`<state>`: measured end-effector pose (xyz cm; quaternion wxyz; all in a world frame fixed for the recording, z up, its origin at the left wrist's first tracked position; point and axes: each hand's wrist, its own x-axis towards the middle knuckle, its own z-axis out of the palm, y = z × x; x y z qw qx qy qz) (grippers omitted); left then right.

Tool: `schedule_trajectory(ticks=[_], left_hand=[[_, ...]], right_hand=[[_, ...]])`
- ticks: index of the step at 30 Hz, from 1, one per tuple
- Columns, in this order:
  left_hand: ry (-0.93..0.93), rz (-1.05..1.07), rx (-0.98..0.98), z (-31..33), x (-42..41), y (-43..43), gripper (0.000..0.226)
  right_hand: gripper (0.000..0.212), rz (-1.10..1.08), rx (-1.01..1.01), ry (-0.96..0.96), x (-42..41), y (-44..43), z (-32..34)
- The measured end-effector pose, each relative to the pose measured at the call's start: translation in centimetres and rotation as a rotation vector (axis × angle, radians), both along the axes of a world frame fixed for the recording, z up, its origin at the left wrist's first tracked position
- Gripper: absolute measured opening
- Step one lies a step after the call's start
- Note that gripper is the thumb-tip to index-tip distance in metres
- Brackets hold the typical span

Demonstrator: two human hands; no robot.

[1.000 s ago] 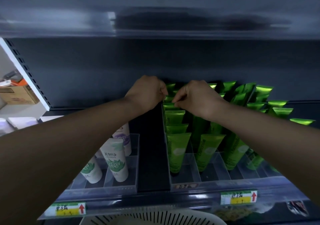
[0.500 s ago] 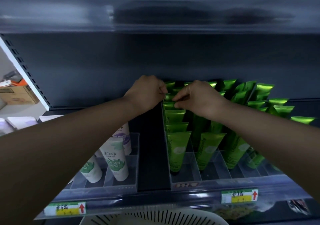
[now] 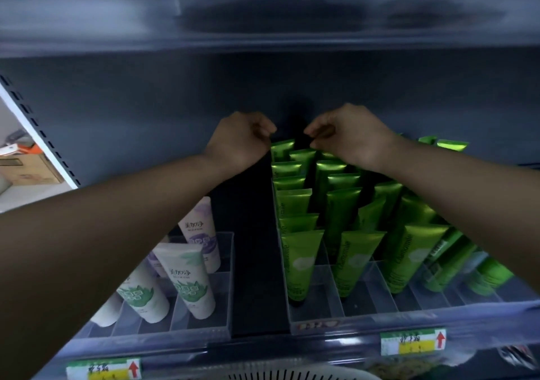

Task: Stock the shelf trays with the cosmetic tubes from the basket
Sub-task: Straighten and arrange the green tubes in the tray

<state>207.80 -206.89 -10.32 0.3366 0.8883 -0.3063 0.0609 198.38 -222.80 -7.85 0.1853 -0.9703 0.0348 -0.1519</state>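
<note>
Head view: left hand (image 3: 239, 139) and right hand (image 3: 353, 137) loosely curled, empty, fingertips apart above back row of green tubes (image 3: 301, 251) standing in clear tray (image 3: 321, 315) on right. Basket (image 3: 292, 375) rim at bottom edge. White tubes (image 3: 190, 280) in left tray (image 3: 204, 321). Risk: descending wrists could knock upright back tubes, toppling row forward. Versus half second earlier: hands lifted off tube tops and parted; previously close together, pinching among them.

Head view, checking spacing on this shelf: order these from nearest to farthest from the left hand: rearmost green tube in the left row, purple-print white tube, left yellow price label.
From the left hand:
1. Rearmost green tube, just right of it.
2. Purple-print white tube, below, in the left tray.
3. Left yellow price label, on the shelf's front edge.
</note>
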Motion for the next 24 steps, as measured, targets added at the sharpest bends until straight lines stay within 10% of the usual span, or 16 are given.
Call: schedule_trajectory(ticks=[24], left_hand=[[-0.005,0.020,0.131,-0.8,1.9,-2.2,0.017]], right_hand=[[0.017,0.055,-0.108,0.053,3.2,0.4,-1.5]])
